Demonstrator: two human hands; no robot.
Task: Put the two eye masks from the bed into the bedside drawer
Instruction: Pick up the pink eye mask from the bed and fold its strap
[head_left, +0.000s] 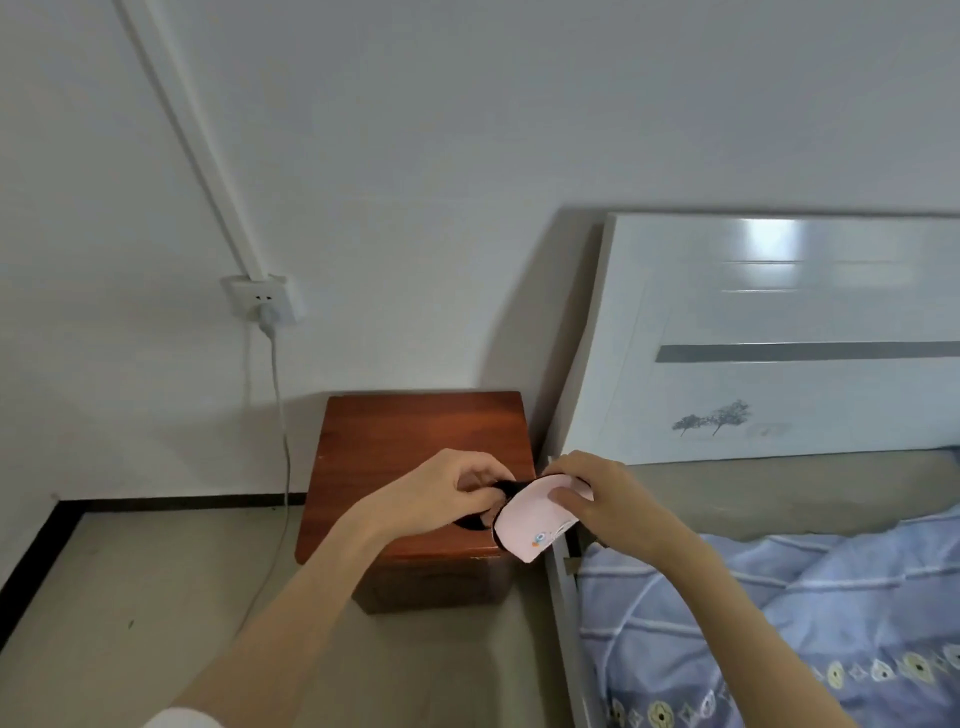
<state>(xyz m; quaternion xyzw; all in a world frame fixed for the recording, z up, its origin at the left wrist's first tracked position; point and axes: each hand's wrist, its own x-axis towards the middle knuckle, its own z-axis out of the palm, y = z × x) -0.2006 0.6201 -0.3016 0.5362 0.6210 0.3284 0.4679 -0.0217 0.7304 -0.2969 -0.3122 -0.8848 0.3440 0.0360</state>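
Head: hands (524, 499) pinching pink mask (530, 525)

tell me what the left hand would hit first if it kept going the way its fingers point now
Most likely the right hand: the left hand points rightward along the pink eye mask both hold. Depth is unclear.

A home bedroom: white headboard (779, 338), blue quilt (779, 623), wooden bedside cabinet (415, 431).
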